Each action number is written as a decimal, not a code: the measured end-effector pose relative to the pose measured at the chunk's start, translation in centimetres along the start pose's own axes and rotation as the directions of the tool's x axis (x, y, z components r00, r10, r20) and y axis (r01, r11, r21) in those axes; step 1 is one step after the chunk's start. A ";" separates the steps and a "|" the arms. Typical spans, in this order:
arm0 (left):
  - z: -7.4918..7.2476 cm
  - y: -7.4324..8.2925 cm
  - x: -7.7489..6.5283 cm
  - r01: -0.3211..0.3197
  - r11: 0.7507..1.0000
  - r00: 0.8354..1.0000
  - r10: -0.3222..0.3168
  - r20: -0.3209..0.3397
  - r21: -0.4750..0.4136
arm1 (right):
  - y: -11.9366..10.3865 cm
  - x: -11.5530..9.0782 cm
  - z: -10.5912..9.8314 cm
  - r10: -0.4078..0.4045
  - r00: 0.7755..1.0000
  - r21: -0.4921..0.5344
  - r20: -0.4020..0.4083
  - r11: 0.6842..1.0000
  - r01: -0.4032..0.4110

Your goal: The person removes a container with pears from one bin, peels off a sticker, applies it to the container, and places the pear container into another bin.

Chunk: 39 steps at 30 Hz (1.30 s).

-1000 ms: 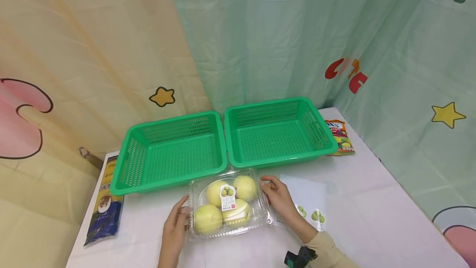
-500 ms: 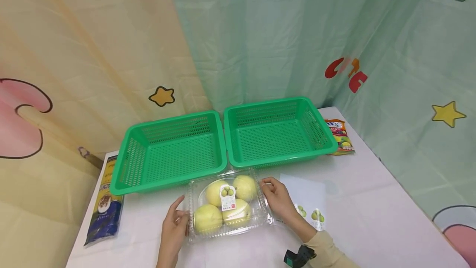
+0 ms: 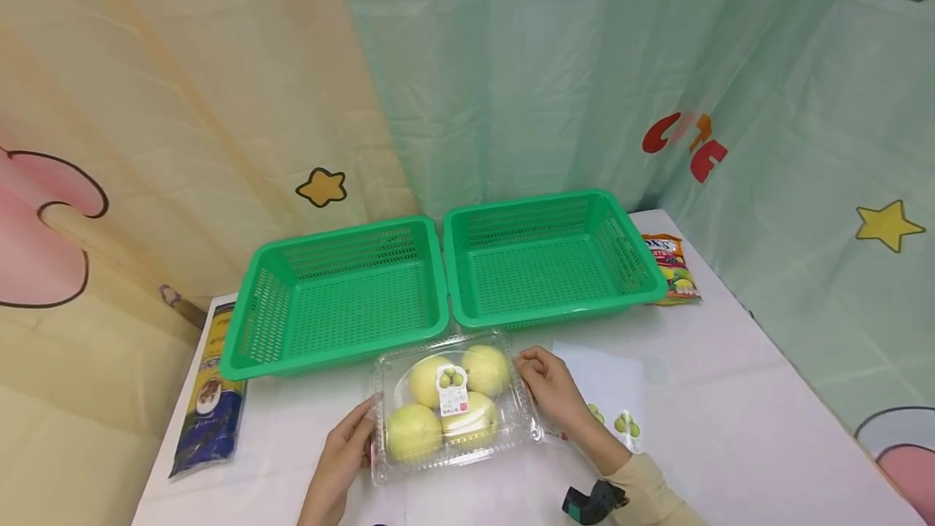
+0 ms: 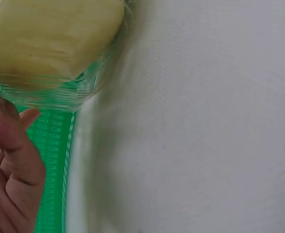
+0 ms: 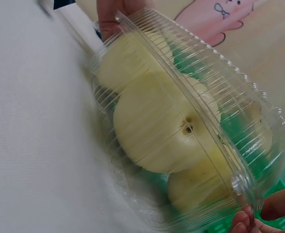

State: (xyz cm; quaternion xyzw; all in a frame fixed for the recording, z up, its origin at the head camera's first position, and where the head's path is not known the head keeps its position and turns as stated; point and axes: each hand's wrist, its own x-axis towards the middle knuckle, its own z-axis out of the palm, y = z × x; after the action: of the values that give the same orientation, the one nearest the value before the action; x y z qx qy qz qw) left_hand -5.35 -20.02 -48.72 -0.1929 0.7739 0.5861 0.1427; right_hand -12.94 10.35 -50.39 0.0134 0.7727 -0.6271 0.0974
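Note:
A clear plastic clamshell box [image 3: 454, 396] holds several round, pale-yellow pears [image 5: 157, 126], with a fruit label [image 3: 453, 392] on its lid. My left hand [image 3: 343, 449] grips its left side, thumb and fingers at the edge. At the opposite side, my right hand [image 3: 558, 392] pinches the rim; in the right wrist view the right fingertips [image 5: 242, 221] close on the lid's corner. The left wrist view shows the left hand [image 4: 16, 165] by the box's ribbed wall. The box lies in front of two green baskets, close over the white table [image 3: 730, 428].
The left green basket [image 3: 358, 307] and right green basket [image 3: 548, 266] stand side by side at the back. A blue-and-yellow packet [image 3: 212, 396] lies at the left, an orange snack bag [image 3: 672, 270] at the right. A white sheet [image 3: 602, 372] with fruit pictures lies under the right wrist.
The left hand, whose index finger was lifted off the box, has come in to grip its left edge. The box's left side has shifted slightly; the right hand keeps its pinch.

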 end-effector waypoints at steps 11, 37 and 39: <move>-0.2 -0.2 -0.4 0.030 0.999 0.999 -0.030 -0.021 0.014 | -3.7 -2.3 -0.7 0.029 0.994 -0.022 0.110 0.999 -0.026; 0.3 0.5 -1.1 -0.074 0.996 0.997 0.074 -0.006 0.056 | -1.2 -2.5 -2.8 0.091 0.975 -0.012 0.204 0.996 -0.090; 0.3 0.5 -1.3 -0.071 0.995 0.997 0.071 -0.009 0.063 | -1.3 -2.7 -3.1 0.099 0.970 -0.012 0.223 0.995 -0.099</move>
State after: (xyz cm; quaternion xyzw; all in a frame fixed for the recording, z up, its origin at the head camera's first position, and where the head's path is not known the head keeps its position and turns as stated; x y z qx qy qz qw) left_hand -4.42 -19.39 -47.75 -0.1640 0.7991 0.5651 0.1233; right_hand -10.86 13.37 -48.12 -0.0188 0.7556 -0.6186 0.2148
